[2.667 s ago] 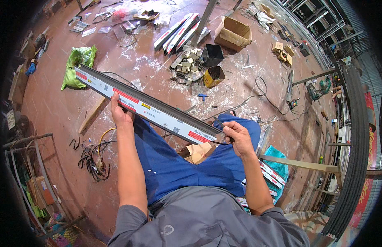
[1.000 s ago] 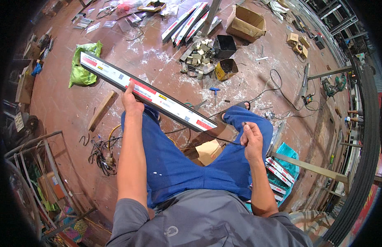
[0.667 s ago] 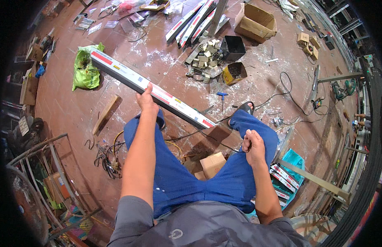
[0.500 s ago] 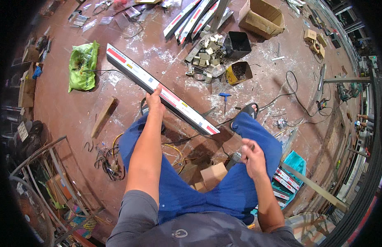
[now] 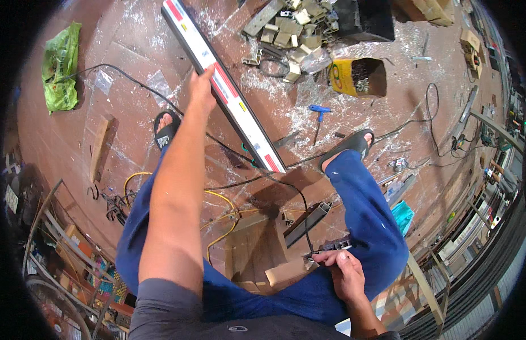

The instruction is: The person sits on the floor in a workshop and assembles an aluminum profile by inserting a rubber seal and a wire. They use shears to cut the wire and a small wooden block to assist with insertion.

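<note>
My left hand [image 5: 202,92] is wrapped round a long black profile bar [image 5: 232,93], whose upper face carries white film with red patches. The bar slants from the upper left down to the middle, and its ends are cut at an angle. Close to my right thigh is my right hand [image 5: 347,273], with the fingers curled and pinched together. What is between them, if anything, I cannot make out. Just beyond its fingertips lies a dark metal piece [image 5: 335,245], and a black cable [image 5: 300,195] runs down to that spot.
Short metal offcuts [image 5: 291,31] are heaped beside a black bin [image 5: 365,22] and a yellow container [image 5: 343,78]. A blue-handled T-shaped tool [image 5: 319,110] lies between my feet, beyond a cardboard box [image 5: 291,273]. At left are a wood block [image 5: 101,148] and a green bag [image 5: 61,68].
The view has shifted closer to the floor. The bar, still in my left hand, has swung to a steeper slant. My right hand has lowered toward my lap.
</note>
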### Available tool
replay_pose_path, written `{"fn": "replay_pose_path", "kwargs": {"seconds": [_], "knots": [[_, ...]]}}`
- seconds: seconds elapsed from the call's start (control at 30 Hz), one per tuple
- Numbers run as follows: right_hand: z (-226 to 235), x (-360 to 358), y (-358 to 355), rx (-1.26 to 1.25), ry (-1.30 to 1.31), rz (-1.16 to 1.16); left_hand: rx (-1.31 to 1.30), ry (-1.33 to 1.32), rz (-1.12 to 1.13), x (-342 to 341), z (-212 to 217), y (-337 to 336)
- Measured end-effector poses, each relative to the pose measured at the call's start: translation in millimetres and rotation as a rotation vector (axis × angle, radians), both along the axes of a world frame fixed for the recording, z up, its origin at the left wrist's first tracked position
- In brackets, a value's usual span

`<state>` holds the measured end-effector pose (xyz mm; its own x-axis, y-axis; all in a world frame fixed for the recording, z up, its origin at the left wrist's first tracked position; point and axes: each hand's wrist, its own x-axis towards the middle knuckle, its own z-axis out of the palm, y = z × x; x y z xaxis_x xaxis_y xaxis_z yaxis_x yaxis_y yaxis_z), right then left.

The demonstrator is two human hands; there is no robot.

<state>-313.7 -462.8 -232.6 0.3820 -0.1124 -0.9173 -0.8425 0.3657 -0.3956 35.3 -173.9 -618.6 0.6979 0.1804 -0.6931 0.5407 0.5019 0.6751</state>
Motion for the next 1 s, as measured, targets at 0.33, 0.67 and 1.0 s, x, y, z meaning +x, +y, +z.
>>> {"fn": "replay_pose_path", "kwargs": {"seconds": [0.33,0.67,1.0], "knots": [[-21,60,18,-0.058,-0.2,0.128,0.49,-0.209,-0.681,-47,53,-44],[-210,137,8,-0.051,-0.142,-0.287,-0.158,0.364,-0.85,-250,310,-69],[-400,113,70,-0.742,0.316,0.415,-0.151,0.524,-0.758,-284,335,-9]]}}
